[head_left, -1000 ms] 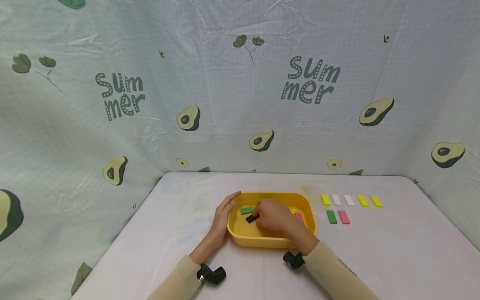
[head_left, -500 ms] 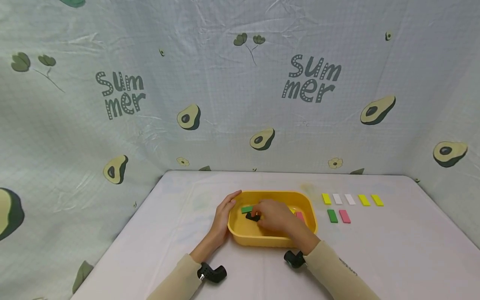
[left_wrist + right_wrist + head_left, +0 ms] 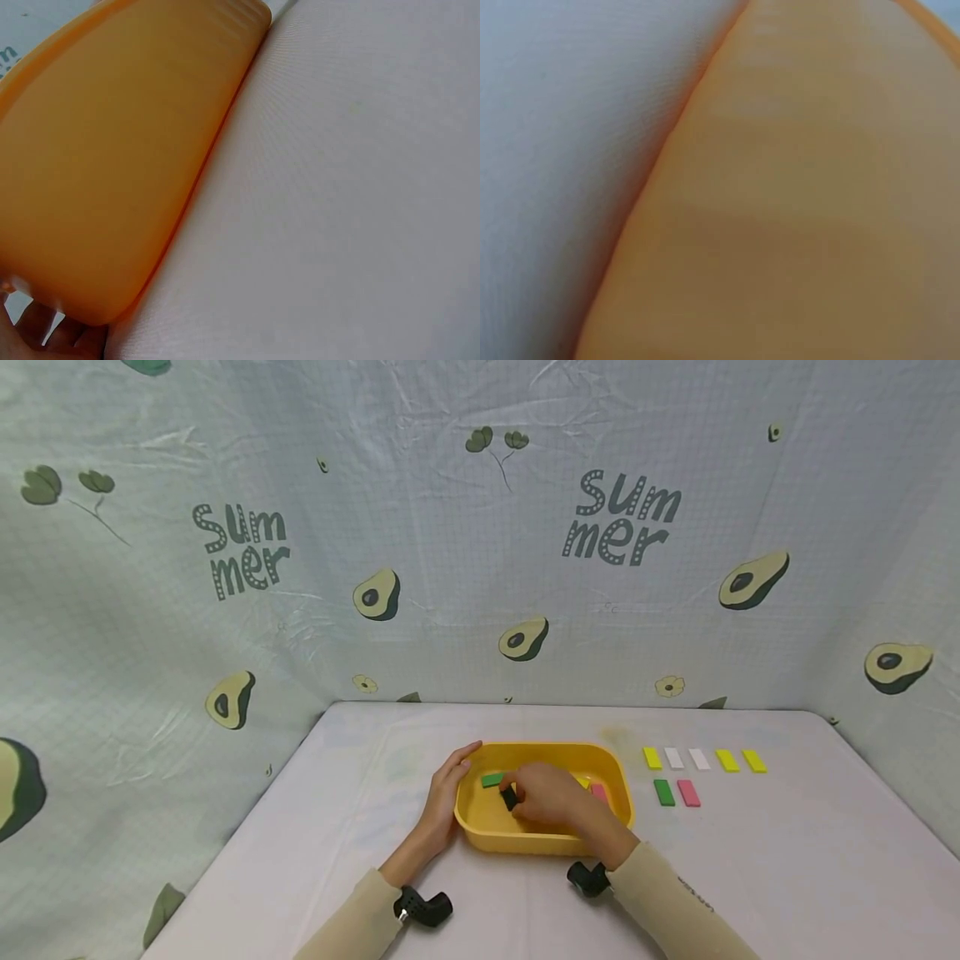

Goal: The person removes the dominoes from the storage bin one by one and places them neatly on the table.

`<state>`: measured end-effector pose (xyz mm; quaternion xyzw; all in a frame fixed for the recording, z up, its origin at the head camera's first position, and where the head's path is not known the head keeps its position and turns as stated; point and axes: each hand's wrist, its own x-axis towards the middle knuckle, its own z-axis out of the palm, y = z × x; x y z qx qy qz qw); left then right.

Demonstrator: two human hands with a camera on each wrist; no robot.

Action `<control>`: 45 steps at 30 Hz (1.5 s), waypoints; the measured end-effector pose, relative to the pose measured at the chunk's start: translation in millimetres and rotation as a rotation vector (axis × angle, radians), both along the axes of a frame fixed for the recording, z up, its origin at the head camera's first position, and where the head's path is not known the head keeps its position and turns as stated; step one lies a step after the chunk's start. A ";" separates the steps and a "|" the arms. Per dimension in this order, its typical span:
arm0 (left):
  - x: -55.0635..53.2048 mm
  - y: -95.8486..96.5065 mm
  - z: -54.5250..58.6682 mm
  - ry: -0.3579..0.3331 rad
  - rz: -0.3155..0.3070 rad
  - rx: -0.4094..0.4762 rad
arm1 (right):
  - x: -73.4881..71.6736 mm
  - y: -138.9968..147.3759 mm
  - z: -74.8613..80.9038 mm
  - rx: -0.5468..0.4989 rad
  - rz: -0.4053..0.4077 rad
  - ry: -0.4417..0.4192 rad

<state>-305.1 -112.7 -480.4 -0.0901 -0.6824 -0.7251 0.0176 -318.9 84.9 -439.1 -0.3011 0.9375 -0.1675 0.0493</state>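
A yellow plastic bin (image 3: 525,844) stands on the table in the head view. My left hand (image 3: 441,802) rests along its left side, fingers fairly straight against the outer wall. Those fingers (image 3: 64,335) show at the bin's corner in the left wrist view. Inside the bin, my right hand (image 3: 549,795) pinches a small black rectangular block (image 3: 509,798) between thumb and fingers. A green block (image 3: 492,780) lies just behind it. To the right, a pink block (image 3: 599,792) and a bit of a yellow block (image 3: 582,782) show past the hand, which hides part of the bin floor.
On the white table (image 3: 795,860), right of the bin, several flat blocks lie in two rows. The back row has yellow (image 3: 652,758) and white (image 3: 699,760) ones; the front row is a green one (image 3: 663,792) and a pink one (image 3: 688,793). A printed curtain (image 3: 450,527) hangs behind.
The black block has turned in my right fingers, from lying crosswise to pointing more front to back. My left hand and the bin keep their places.
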 end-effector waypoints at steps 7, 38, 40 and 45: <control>-0.2 0.3 1.2 0.009 0.001 -0.001 | 1.8 0.7 5.3 -0.011 -0.020 0.038; 0.7 1.3 -0.8 -0.003 0.011 -0.002 | 8.8 13.2 21.5 -0.122 -0.106 -0.091; 0.9 1.6 0.0 0.001 0.018 -0.001 | 7.6 17.5 25.7 -0.142 -0.107 -0.100; 1.4 2.1 2.6 0.007 0.024 -0.005 | 4.1 28.2 38.5 -0.139 -0.072 -0.055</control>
